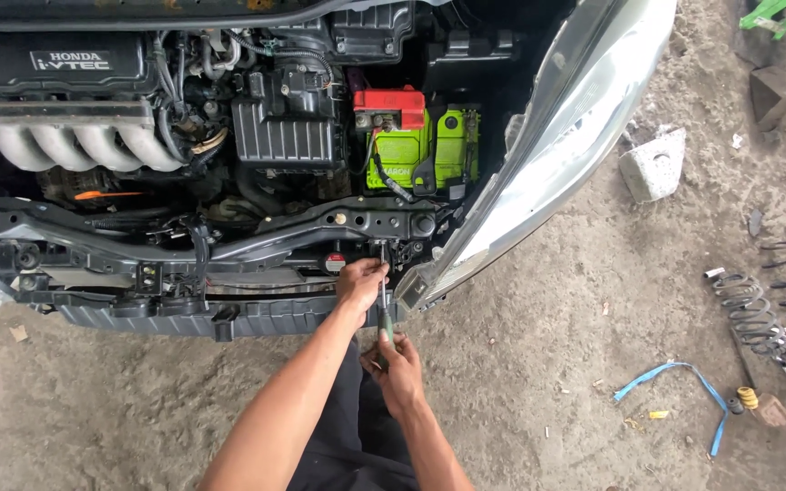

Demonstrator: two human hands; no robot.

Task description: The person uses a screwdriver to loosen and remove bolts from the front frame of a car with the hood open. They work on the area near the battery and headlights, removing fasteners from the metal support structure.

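A screwdriver [383, 300] stands upright at the car's black front crossmember [256, 238], tip on a fastener; the left hand [359, 282] pinches its shaft to steady it; the right hand [395, 362] closes around the green handle below; behind, the open engine bay holds a green battery [422, 145] with a red terminal cover [387, 107].

My left hand [359, 284] covers the upper shaft of the screwdriver [383, 309], and its tip is too small to make out against the dark front crossmember [256, 238]. My right hand [397, 362] hides the handle's end. The coil springs [780, 291] run off the right edge; the intake manifold [65, 141] is cut at the left.
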